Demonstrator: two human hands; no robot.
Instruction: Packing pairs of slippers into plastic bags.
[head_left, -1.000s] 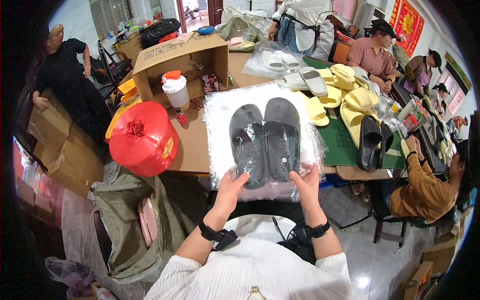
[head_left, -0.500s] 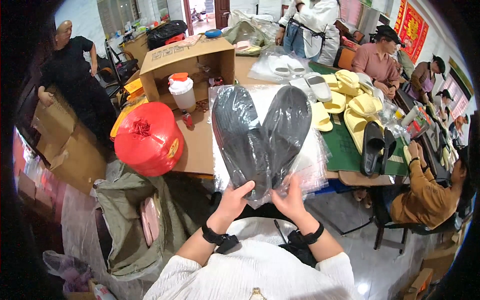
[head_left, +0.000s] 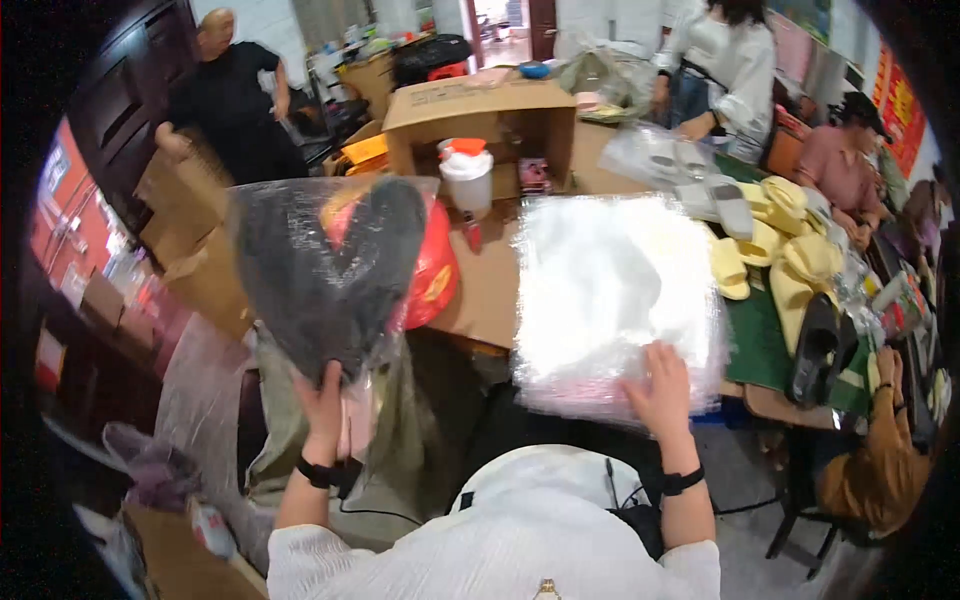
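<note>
My left hand [head_left: 325, 405] grips the lower edge of a clear plastic bag holding a pair of black slippers [head_left: 325, 265], raised out to my left. My right hand [head_left: 663, 390] lies flat, fingers spread, on the near edge of a stack of clear plastic bags [head_left: 610, 300] on the table in front of me. Both wrists wear black bands.
A red lantern-shaped thing [head_left: 432, 270] sits behind the bagged slippers. An open cardboard box [head_left: 480, 115] and a white jar with an orange lid [head_left: 467, 175] stand further back. Yellow slippers [head_left: 770, 240] and black slippers [head_left: 820, 345] lie to the right. Other people stand and sit around the table.
Both hands held the bagged black slippers in front of me. Now my left hand alone has swung the bag out to the left, and my right hand has dropped onto the bag stack.
</note>
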